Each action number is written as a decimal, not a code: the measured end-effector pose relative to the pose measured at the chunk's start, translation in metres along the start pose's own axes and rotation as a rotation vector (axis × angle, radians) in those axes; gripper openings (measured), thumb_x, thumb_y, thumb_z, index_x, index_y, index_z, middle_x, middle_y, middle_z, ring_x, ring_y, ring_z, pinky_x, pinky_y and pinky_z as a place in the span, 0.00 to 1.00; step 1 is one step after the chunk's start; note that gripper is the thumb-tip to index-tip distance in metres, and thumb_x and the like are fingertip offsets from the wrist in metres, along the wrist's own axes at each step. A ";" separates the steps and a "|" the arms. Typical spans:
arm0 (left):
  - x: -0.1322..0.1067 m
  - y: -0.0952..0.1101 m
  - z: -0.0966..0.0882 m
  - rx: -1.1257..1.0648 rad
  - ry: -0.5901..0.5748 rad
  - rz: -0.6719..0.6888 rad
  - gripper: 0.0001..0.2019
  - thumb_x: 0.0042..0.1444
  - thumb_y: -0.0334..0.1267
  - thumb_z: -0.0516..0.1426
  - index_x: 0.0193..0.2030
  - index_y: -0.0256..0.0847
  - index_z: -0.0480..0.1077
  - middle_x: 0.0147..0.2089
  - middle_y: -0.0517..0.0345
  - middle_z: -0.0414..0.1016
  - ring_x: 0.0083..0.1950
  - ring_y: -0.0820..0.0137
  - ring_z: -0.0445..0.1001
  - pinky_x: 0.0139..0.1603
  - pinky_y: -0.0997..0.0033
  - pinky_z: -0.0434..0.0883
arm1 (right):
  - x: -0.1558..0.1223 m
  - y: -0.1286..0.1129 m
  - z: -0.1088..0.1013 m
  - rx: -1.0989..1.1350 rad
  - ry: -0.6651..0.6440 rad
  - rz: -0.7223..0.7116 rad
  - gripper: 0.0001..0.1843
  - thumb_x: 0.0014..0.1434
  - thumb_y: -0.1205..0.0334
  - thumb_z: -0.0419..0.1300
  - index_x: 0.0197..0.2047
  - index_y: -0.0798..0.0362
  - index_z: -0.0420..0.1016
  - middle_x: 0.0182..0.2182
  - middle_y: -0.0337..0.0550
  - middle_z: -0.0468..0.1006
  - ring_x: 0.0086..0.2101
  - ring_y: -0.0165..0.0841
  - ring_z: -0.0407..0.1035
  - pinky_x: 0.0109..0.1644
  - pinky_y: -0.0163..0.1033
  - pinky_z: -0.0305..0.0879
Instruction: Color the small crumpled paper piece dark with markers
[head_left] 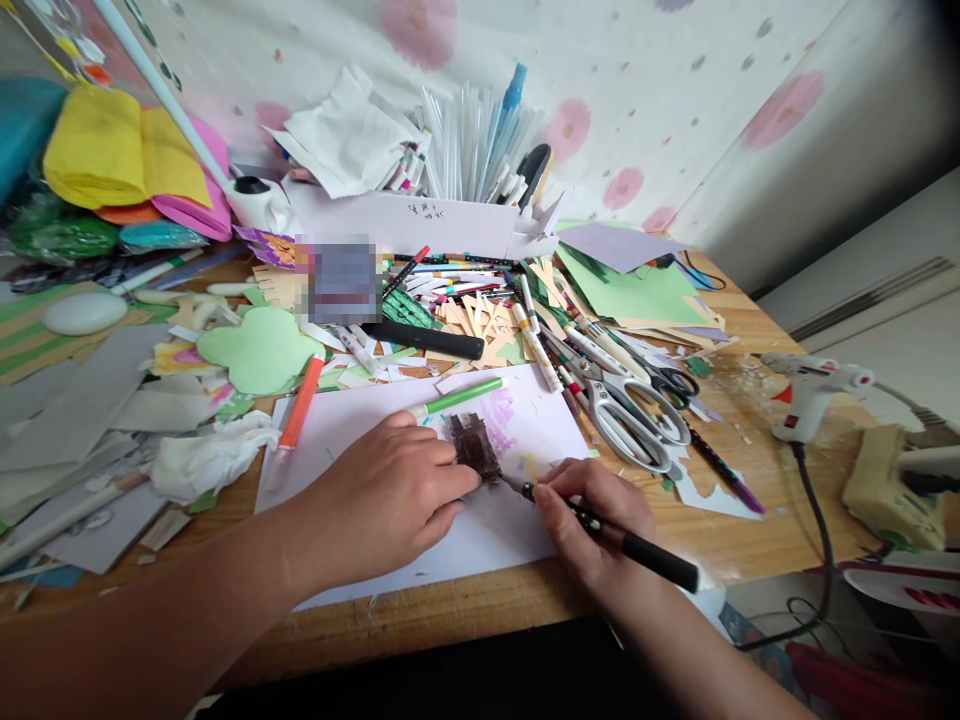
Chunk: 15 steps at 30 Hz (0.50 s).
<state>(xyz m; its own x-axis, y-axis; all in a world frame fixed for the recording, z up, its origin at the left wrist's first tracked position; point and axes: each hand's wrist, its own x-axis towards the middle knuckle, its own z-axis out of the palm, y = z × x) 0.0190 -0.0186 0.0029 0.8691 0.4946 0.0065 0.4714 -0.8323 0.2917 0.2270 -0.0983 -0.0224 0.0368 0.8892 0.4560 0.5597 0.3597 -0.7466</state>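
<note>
My left hand (390, 492) lies on a white sheet of paper (495, 535), fingers curled, its fingertips pressing down a small dark brown paper piece (472, 447). My right hand (592, 515) is closed on a black marker pen (637, 548), whose tip touches the lower right edge of the brown piece. The white sheet shows pink and yellow smudges beside the piece. A green marker (457, 397) lies just above my left hand.
Scissors (630, 410) lie right of the sheet, and a white glue gun (814, 390) with its cord is at the table's right edge. An orange pen (300, 405), paper scraps, coloured card and a white box (420, 222) of pens and straws crowd the back.
</note>
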 end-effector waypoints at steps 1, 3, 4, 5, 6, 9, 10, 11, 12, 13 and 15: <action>0.000 0.000 0.000 -0.003 0.001 0.002 0.10 0.58 0.35 0.54 0.44 0.49 0.73 0.30 0.61 0.72 0.34 0.66 0.70 0.40 0.60 0.59 | 0.000 0.000 0.000 -0.011 -0.001 0.004 0.09 0.56 0.68 0.58 0.25 0.50 0.64 0.21 0.38 0.73 0.22 0.30 0.70 0.24 0.34 0.63; -0.001 0.000 -0.001 -0.008 0.003 0.001 0.10 0.58 0.35 0.54 0.44 0.49 0.73 0.30 0.62 0.72 0.34 0.66 0.70 0.40 0.60 0.59 | 0.000 0.000 0.000 -0.018 0.010 0.009 0.09 0.56 0.69 0.58 0.25 0.50 0.64 0.20 0.37 0.73 0.22 0.30 0.70 0.24 0.34 0.63; -0.001 0.000 -0.001 -0.008 0.005 -0.001 0.10 0.58 0.35 0.54 0.44 0.49 0.73 0.30 0.62 0.72 0.34 0.66 0.70 0.40 0.60 0.59 | 0.000 0.000 0.000 -0.011 0.009 0.006 0.09 0.56 0.69 0.58 0.26 0.50 0.64 0.20 0.37 0.73 0.22 0.30 0.70 0.24 0.34 0.63; -0.002 0.000 -0.001 -0.009 0.005 -0.001 0.10 0.57 0.35 0.54 0.43 0.48 0.73 0.30 0.62 0.72 0.34 0.66 0.70 0.40 0.60 0.59 | 0.000 0.000 0.000 -0.004 -0.002 -0.001 0.09 0.56 0.69 0.58 0.26 0.50 0.64 0.21 0.37 0.73 0.22 0.30 0.70 0.24 0.34 0.63; -0.001 0.000 -0.001 -0.010 0.005 -0.002 0.09 0.57 0.35 0.54 0.43 0.48 0.73 0.30 0.62 0.72 0.34 0.66 0.70 0.40 0.60 0.59 | 0.000 0.000 0.000 0.000 -0.017 -0.005 0.09 0.56 0.69 0.57 0.26 0.50 0.64 0.21 0.38 0.74 0.22 0.30 0.69 0.24 0.34 0.62; -0.001 0.000 0.000 -0.011 0.009 0.001 0.09 0.58 0.35 0.54 0.43 0.48 0.73 0.30 0.62 0.71 0.34 0.66 0.70 0.40 0.60 0.58 | 0.001 -0.001 -0.001 -0.002 -0.034 -0.003 0.09 0.56 0.69 0.57 0.26 0.50 0.64 0.21 0.38 0.74 0.22 0.30 0.70 0.24 0.34 0.62; -0.001 0.000 0.000 -0.010 0.012 0.002 0.09 0.58 0.35 0.54 0.43 0.48 0.73 0.30 0.62 0.71 0.34 0.66 0.70 0.40 0.60 0.58 | 0.000 -0.001 -0.001 0.002 -0.036 -0.005 0.09 0.57 0.69 0.57 0.26 0.50 0.64 0.21 0.38 0.73 0.23 0.30 0.70 0.24 0.34 0.62; 0.000 0.000 0.000 -0.010 0.015 0.003 0.09 0.58 0.35 0.54 0.43 0.48 0.73 0.30 0.62 0.71 0.35 0.66 0.70 0.40 0.61 0.58 | 0.000 -0.001 -0.001 0.007 -0.043 -0.007 0.09 0.57 0.69 0.57 0.26 0.50 0.64 0.21 0.38 0.73 0.22 0.30 0.69 0.25 0.34 0.62; 0.000 0.000 0.000 -0.010 0.017 0.002 0.09 0.58 0.35 0.54 0.43 0.48 0.73 0.30 0.62 0.71 0.35 0.66 0.70 0.40 0.61 0.58 | 0.000 -0.001 -0.001 0.011 -0.049 -0.010 0.09 0.57 0.69 0.57 0.26 0.50 0.64 0.21 0.37 0.73 0.22 0.30 0.69 0.24 0.34 0.62; 0.000 0.000 0.000 -0.011 0.018 0.003 0.09 0.58 0.35 0.54 0.43 0.48 0.73 0.30 0.62 0.71 0.35 0.66 0.70 0.40 0.61 0.58 | 0.000 -0.001 -0.001 0.011 -0.050 -0.010 0.09 0.57 0.69 0.57 0.26 0.50 0.64 0.21 0.37 0.72 0.21 0.29 0.68 0.24 0.34 0.61; 0.000 0.000 0.000 -0.011 0.019 0.005 0.09 0.58 0.35 0.54 0.43 0.48 0.73 0.30 0.62 0.71 0.35 0.66 0.70 0.40 0.61 0.58 | -0.001 -0.001 0.000 0.003 -0.040 -0.011 0.09 0.57 0.69 0.58 0.26 0.50 0.63 0.21 0.37 0.72 0.21 0.29 0.67 0.23 0.33 0.60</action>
<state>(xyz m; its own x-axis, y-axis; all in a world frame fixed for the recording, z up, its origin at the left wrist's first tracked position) 0.0190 -0.0189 0.0028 0.8684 0.4952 0.0257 0.4654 -0.8318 0.3024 0.2267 -0.0992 -0.0219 -0.0025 0.8958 0.4444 0.5570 0.3703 -0.7434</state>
